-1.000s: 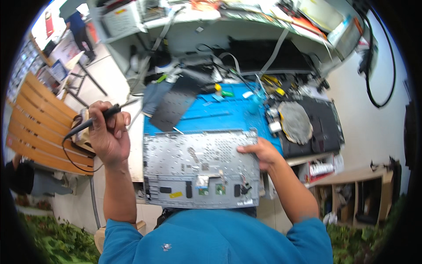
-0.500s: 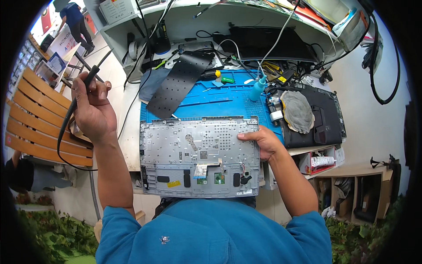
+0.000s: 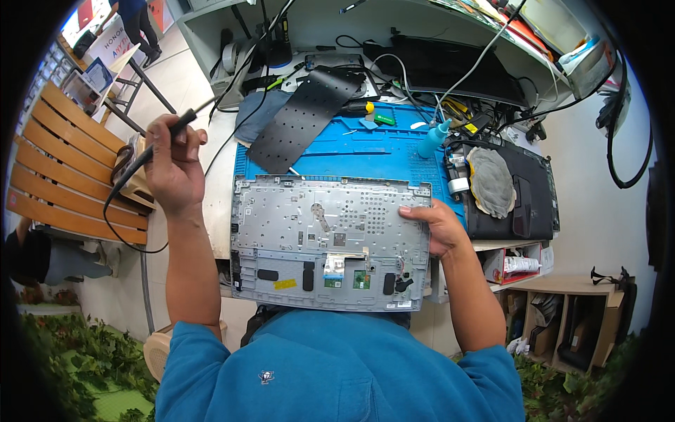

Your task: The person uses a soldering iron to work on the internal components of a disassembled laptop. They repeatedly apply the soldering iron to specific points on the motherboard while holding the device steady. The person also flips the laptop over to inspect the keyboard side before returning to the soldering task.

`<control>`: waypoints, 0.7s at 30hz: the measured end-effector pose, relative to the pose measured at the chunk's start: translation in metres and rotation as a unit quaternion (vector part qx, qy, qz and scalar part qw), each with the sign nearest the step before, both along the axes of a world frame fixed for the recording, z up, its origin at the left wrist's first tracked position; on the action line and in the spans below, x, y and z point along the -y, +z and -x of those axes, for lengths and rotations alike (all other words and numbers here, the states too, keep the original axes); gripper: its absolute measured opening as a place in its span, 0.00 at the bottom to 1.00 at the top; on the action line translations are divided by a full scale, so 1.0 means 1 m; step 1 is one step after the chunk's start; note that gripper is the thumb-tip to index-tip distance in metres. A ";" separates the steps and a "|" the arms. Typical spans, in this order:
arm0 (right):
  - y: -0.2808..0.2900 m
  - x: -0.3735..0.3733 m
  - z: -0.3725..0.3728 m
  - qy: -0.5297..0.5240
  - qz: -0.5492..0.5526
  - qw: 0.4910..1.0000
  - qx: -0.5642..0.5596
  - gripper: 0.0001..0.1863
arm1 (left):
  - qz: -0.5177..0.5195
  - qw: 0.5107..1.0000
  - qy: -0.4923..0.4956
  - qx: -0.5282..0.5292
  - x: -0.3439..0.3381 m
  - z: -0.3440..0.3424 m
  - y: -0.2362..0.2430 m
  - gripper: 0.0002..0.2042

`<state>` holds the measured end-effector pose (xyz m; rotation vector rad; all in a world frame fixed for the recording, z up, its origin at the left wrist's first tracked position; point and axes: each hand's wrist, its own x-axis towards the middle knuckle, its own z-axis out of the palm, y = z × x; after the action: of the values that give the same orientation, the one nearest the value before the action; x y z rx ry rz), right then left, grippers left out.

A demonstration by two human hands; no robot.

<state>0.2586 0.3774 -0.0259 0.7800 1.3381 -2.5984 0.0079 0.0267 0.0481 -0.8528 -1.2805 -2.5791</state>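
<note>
My left hand [image 3: 176, 172] is raised to the left of the bench, fingers closed round a soldering iron [image 3: 185, 119]. The iron has a black handle, and its thin tip points up and to the right. A dark cord trails from its back end. My right hand [image 3: 444, 228] grips the right edge of a silver laptop top case [image 3: 281, 218], thumb on its inner face. Its inner side is up, with many small holes, a ribbon cable [image 3: 335, 265] and green boards near the front edge. The case lies between my body and a blue repair mat [image 3: 337, 162].
A black perforated sheet [image 3: 302, 123] lies across the mat. A teal squeeze bottle [image 3: 434, 138] stands at its right, beside a black laptop part [image 3: 541, 193] carrying a grey pad [image 3: 491, 183]. Cables and a dark screen [image 3: 457, 70] crowd the back. A wooden bench [image 3: 70, 169] stands left.
The view has shifted, so the scene sits a little further right. My left hand still holds the soldering iron, and my right hand keeps its grip on the case.
</note>
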 end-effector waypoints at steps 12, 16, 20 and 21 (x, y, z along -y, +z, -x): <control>0.003 0.007 -0.003 -0.027 -0.062 0.998 -0.003 0.24 | 0.050 0.999 -0.019 -0.010 -0.006 -0.001 -0.038 0.14; 0.000 0.006 -0.005 -0.038 -0.071 0.997 -0.007 0.24 | 0.066 0.997 -0.014 -0.031 -0.004 -0.002 -0.040 0.14; 0.000 0.008 -0.005 -0.043 -0.077 0.996 -0.014 0.25 | 0.075 0.996 -0.013 -0.050 -0.004 -0.004 -0.041 0.14; 0.001 0.009 -0.004 -0.044 -0.081 0.996 -0.015 0.25 | 0.075 0.996 -0.013 -0.053 -0.005 -0.005 -0.041 0.14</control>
<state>0.2627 0.3686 -0.0253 0.8431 1.5728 -2.6031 0.0127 0.0313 0.0074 -1.0256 -1.4557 -2.4438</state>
